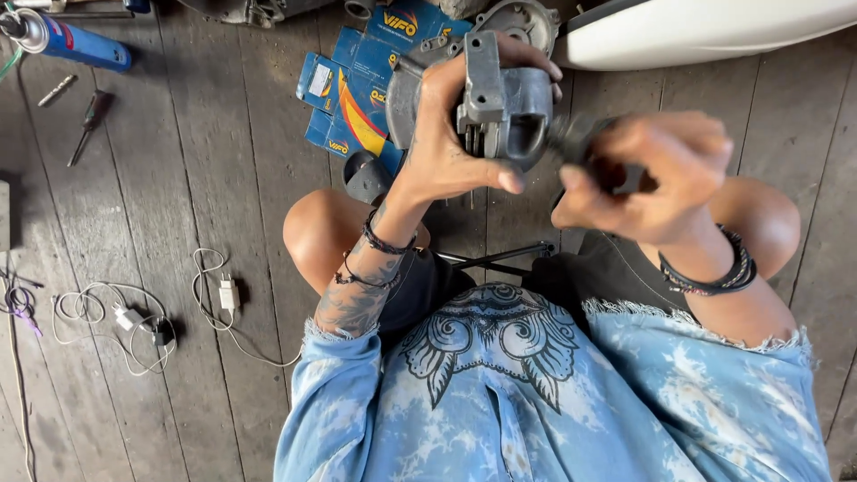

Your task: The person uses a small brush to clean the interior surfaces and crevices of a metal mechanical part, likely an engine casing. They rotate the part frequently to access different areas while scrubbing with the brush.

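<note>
Left hand [446, 134] grasps a grey metal engine part [500, 107] above the wooden floor [178, 178]; right hand [652, 178], blurred, clenches a dark, indistinct object [580, 143] touching its side.

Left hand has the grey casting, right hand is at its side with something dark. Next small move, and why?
Probably keep the left hand steady on the grey metal housing and ease the right hand with its dark part closer to the housing's side opening. The part sits right beside that opening, but it is motion-blurred, so whether it is seated cannot be told.
</note>
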